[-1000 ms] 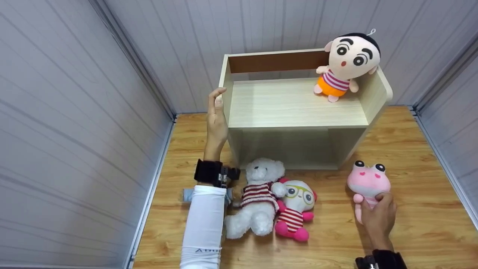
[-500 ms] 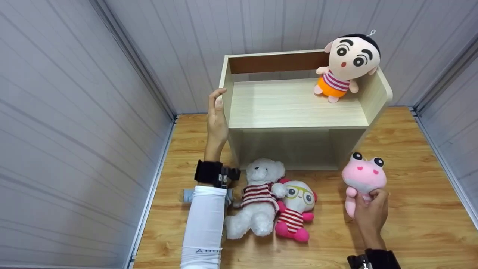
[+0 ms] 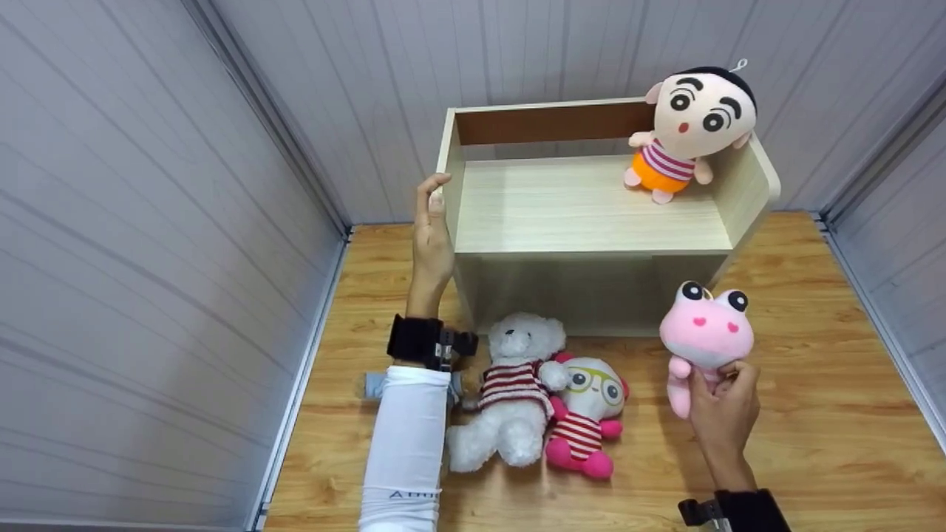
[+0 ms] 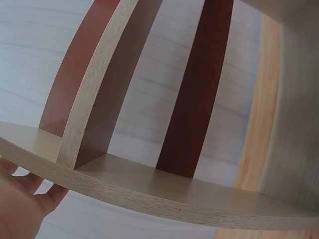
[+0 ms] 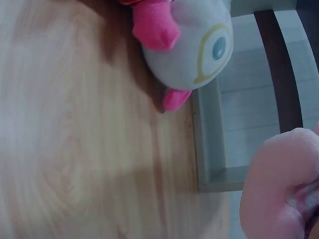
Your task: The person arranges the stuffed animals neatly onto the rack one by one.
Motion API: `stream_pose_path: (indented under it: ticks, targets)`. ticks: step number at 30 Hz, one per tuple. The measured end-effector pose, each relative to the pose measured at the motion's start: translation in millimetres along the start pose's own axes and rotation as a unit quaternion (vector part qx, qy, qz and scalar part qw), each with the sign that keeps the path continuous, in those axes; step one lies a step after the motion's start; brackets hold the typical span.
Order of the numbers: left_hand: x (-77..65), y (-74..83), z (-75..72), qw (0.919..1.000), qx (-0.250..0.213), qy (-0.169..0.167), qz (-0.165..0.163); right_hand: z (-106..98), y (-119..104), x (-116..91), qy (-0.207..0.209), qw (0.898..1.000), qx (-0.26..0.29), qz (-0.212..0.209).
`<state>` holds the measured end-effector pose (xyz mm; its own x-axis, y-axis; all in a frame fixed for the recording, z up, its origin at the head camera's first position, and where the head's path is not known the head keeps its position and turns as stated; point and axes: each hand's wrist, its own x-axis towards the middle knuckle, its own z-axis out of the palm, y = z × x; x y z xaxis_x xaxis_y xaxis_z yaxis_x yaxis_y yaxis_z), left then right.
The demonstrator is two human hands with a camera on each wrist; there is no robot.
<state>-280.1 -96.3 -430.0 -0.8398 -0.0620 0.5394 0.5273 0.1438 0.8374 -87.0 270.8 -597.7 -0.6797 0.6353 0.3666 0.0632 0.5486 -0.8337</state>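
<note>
My right hand (image 3: 726, 410) grips a pink frog plush (image 3: 707, 329) by its body, the head upright above the fingers. In the right wrist view the frog plush (image 5: 281, 184) fills the lower right corner. My left hand (image 3: 432, 240) holds the left side panel of a pale wooden shelf (image 3: 591, 210). The left wrist view shows the left hand's fingers (image 4: 50, 196) bent against the outer face of that panel. A boy doll plush (image 3: 669, 166) in orange shorts sits on the upper board at the right end.
Before the shelf lie a white teddy bear (image 3: 514, 388) in a striped sweater and a panda-like plush (image 3: 584, 421) with yellow glasses. A light-blue thing (image 3: 375, 385) is partly hidden under the left forearm. Grey panel walls (image 3: 170, 258) enclose the wooden floor (image 3: 828, 414).
My right hand has moved the pink frog plush up and to the left, towards the shelf's lower right corner. My left hand has stayed on the side panel.
</note>
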Motion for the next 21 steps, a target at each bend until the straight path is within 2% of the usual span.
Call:
stream_pose_path:
  ticks: [8,14,21]
  targets:
    - [0.4,-1.7,-0.3,0.9999,-0.013,0.001,0.003,1,-26,5,0.009,0.999,0.036,-0.010]
    - [0.4,-1.0,-1.0,0.9999,-0.006,0.003,0.008,2,-50,12,0.010,0.996,0.073,-0.042]
    - [0.2,-0.5,-0.5,1.0000,0.001,0.006,-0.006,7,-74,21,0.010,0.993,0.107,-0.055]
